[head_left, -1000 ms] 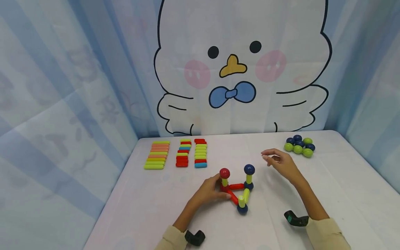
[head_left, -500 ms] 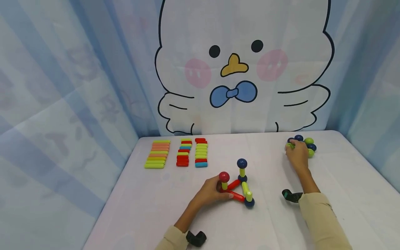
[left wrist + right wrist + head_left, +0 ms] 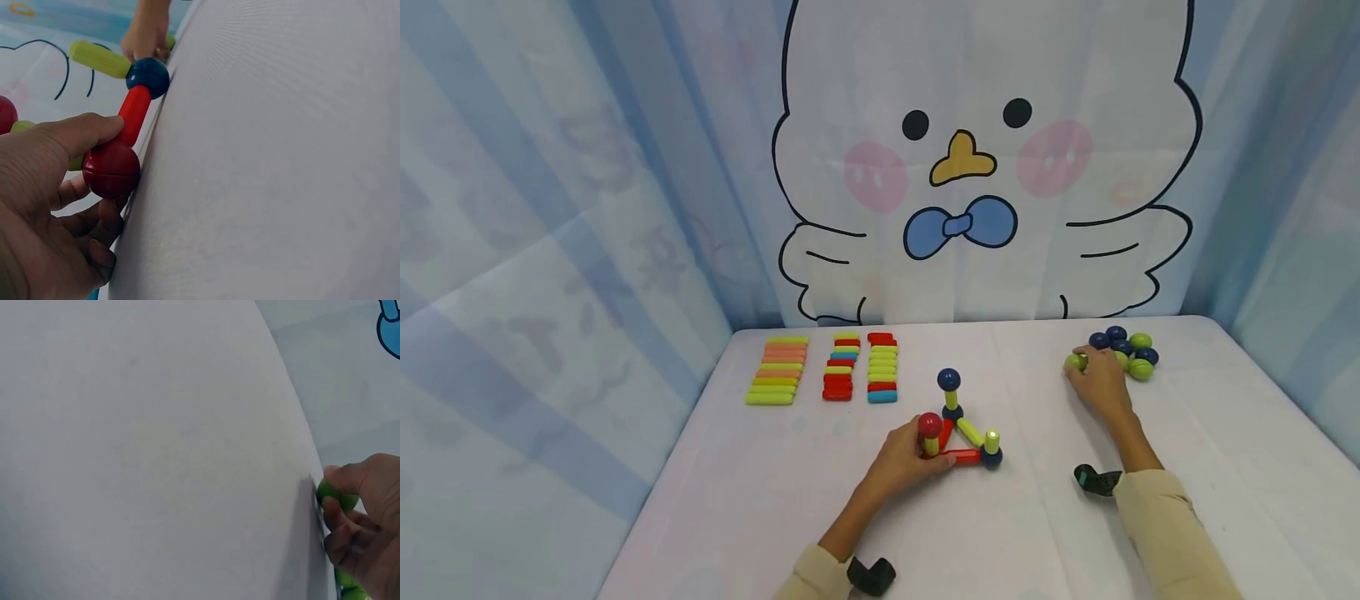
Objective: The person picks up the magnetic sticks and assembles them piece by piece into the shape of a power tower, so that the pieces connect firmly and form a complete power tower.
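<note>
My left hand (image 3: 900, 461) grips a corner of a ball-and-stick frame, around its lower red ball (image 3: 111, 170) and a red rod (image 3: 135, 115). The frame is a triangle on the table. One post carries an upper red ball (image 3: 930, 425), another a dark blue ball (image 3: 949, 380). At the right corner a yellow-green rod (image 3: 992, 440) stands upright on a dark blue ball (image 3: 991, 457) with its top bare. At the back right, my right hand (image 3: 1103, 383) pinches a green ball (image 3: 337, 494) between thumb and fingers, just left of the ball cluster.
Several dark blue and green balls (image 3: 1141, 369) are grouped at the table's back right. Three columns of short rods lie back left: yellow-green and orange ones (image 3: 777, 372), then mixed rods (image 3: 838, 378) and more mixed rods (image 3: 882, 369). A printed curtain (image 3: 700, 250) hangs behind the table.
The right hand has reached to the ball cluster, and a green ball has come away leftward in its fingers. The left hand has turned the frame counterclockwise on the table.
</note>
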A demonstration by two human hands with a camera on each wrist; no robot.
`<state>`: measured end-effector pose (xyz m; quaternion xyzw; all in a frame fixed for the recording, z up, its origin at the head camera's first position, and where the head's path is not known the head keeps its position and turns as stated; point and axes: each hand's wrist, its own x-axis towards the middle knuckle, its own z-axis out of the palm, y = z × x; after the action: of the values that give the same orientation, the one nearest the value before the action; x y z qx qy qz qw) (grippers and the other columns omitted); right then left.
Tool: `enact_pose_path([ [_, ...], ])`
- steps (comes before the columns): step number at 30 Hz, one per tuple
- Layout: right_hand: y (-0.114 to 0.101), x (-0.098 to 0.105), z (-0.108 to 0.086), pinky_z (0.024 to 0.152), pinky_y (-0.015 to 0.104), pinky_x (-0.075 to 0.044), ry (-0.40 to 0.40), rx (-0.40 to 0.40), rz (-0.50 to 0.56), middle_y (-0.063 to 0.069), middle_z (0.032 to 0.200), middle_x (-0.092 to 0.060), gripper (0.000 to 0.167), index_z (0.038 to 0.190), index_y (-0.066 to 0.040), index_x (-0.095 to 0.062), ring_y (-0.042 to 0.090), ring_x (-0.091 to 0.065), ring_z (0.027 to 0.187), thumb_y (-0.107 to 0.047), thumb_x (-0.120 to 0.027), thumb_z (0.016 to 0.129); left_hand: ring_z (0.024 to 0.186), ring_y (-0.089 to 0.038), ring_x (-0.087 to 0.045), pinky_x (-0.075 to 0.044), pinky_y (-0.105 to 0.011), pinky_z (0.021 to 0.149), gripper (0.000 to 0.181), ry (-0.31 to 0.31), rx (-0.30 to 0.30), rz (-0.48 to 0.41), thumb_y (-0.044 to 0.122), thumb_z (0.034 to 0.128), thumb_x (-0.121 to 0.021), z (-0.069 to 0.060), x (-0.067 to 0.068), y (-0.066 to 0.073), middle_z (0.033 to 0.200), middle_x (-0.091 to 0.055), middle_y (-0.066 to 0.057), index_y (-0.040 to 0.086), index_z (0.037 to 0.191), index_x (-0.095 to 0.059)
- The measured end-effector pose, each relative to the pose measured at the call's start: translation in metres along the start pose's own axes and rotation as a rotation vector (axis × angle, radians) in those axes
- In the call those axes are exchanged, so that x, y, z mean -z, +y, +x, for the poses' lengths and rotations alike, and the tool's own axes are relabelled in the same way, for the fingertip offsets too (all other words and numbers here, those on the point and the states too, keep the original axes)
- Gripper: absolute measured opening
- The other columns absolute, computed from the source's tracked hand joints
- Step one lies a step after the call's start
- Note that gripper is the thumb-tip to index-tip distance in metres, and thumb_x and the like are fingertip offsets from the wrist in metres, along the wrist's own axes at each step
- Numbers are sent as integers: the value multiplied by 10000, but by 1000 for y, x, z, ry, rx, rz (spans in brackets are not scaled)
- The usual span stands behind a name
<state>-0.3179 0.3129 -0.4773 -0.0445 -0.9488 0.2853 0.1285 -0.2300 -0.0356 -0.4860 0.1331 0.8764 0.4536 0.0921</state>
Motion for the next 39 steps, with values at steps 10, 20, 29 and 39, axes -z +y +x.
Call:
enact_pose_path([
  [10, -29, -4, -19, 616, 268, -517, -194, 43, 209, 329, 1208, -580, 390, 1267, -15, -524, 234, -668, 814, -204, -643, 947, 878, -126, -533, -524, -242, 715, 582, 51, 24, -25, 288, 800, -813, 0, -1, -2, 993, -621, 15, 132, 1288, -538],
  [20, -76, 13, -46, 693, 351, -581, -448, 306, 493, 191, 1168, -619, 406, 1277, -19, -564, 225, -673, 884, -215, -664, 936, 882, -134, -530, -513, -239, 700, 567, 36, 36, -28, 280, 805, -809, 0, 0, 1, 959, -599, 12, 131, 1279, -536],
  [29, -102, 26, -68, 743, 247, -560, -551, 554, 505, 91, 1102, -660, 301, 1156, -115, -642, 142, -626, 842, -128, -731, 868, 863, -130, -529, -510, -239, 682, 537, 25, 55, -23, 283, 804, -809, 0, 1, 2, 918, -583, 16, 138, 1246, -542],
  [39, -109, 21, -76, 627, 246, -508, -609, 599, 455, 21, 960, -617, 298, 1135, -166, -640, 170, -559, 742, -154, -747, 858, 848, -127, -528, -508, -239, 680, 522, 26, 42, -9, 285, 799, -812, 0, 2, 2, 904, -578, 16, 142, 1225, -545],
])
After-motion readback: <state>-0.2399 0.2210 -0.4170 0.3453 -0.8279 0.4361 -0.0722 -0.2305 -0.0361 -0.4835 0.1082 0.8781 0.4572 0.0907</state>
